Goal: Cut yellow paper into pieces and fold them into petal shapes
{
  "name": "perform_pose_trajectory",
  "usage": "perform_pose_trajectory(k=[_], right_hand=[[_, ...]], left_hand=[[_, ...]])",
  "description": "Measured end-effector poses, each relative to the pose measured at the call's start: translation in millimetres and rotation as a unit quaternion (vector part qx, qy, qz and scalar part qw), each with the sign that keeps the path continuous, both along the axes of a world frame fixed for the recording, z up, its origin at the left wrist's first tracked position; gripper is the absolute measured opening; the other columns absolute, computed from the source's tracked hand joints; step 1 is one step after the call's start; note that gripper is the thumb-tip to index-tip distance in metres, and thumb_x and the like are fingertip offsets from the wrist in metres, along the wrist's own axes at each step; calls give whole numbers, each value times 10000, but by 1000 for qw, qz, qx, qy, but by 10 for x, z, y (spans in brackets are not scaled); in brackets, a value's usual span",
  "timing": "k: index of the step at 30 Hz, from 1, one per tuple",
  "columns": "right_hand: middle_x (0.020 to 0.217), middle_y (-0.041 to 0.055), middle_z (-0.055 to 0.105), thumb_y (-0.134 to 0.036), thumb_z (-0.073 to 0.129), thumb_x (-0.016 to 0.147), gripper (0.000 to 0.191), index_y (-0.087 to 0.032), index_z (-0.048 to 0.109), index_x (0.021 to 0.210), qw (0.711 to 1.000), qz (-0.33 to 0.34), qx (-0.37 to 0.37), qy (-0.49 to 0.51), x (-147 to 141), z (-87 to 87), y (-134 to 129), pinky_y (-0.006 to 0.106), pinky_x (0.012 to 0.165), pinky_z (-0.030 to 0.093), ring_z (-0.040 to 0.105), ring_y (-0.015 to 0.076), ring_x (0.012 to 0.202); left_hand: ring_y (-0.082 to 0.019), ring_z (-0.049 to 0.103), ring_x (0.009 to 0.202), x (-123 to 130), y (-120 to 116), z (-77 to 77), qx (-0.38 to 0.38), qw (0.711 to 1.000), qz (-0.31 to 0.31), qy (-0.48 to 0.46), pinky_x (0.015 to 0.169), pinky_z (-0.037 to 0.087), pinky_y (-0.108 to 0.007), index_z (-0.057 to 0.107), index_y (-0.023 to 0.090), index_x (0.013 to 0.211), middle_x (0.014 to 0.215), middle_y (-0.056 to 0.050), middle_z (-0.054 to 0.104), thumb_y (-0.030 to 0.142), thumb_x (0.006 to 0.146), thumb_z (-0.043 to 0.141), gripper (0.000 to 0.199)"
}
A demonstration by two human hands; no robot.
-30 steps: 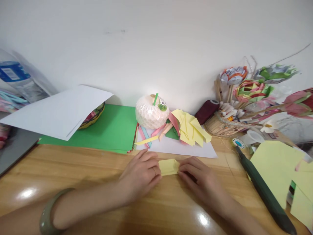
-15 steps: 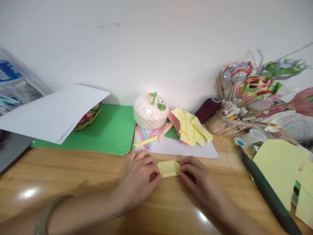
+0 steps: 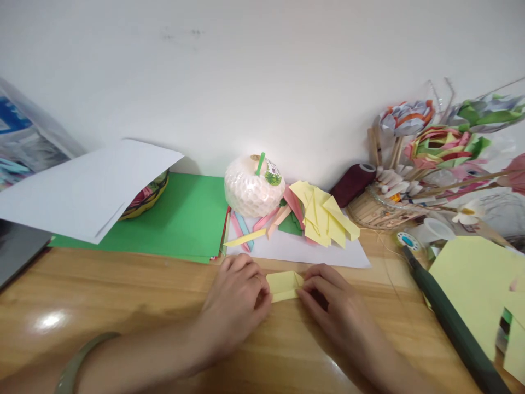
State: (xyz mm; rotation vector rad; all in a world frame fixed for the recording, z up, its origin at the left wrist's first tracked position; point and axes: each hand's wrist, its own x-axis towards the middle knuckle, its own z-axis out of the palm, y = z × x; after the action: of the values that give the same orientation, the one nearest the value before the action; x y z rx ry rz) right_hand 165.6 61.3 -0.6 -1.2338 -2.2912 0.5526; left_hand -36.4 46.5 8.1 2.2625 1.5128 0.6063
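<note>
A small yellow piece of folded paper point(image 3: 284, 285) lies between my hands, low over the wooden table point(image 3: 164, 295). A crease runs along its length near the lower edge, and its upper right corner is folded in. My left hand point(image 3: 240, 301) pinches the left end between thumb and fingers. At the other end my right hand point(image 3: 334, 301) does the same. The fingertips cover both ends of the paper. Just behind, on a white sheet point(image 3: 274, 254), lies a pile of folded yellow papers point(image 3: 322, 216) with pink, green and blue strips around it.
A wrapped white coconut point(image 3: 252, 189) stands by the wall. Green sheets point(image 3: 184, 219) and overhanging white paper point(image 3: 82, 189) are at left. On the right are a dark green long-handled tool point(image 3: 447, 317), yellow sheets point(image 3: 467, 273), a maroon thread spool point(image 3: 353, 183) and a basket point(image 3: 377, 210) of paper flowers.
The view has shifted slightly. Both hands keep hold of the yellow paper's ends, and the strip along its lower edge looks a little wider now.
</note>
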Motion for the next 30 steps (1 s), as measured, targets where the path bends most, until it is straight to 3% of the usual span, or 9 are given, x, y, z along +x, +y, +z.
perform_pose_trajectory(k=[6,30], right_hand=[[844,47,519,-142,453,868,168,-184,515,718,1000,-1,1,13,-10,-2,2,286,664,455,528,146,769],[813,36,521,-124,467,843,155,-197,482,707,1000,-14,-4,-14,-28,15,-9,293,644,459,527,156,739]], left_hand=[[-194,467,863,-12,-11,29,-26,1000,-7,-13,776,305,-360,596,158,702,760,2,604,235,805,618,131],[-204,418,909,-3,10,-2,-72,997,1,15,794,318,-355,534,181,725,821,11,544,184,775,616,97]])
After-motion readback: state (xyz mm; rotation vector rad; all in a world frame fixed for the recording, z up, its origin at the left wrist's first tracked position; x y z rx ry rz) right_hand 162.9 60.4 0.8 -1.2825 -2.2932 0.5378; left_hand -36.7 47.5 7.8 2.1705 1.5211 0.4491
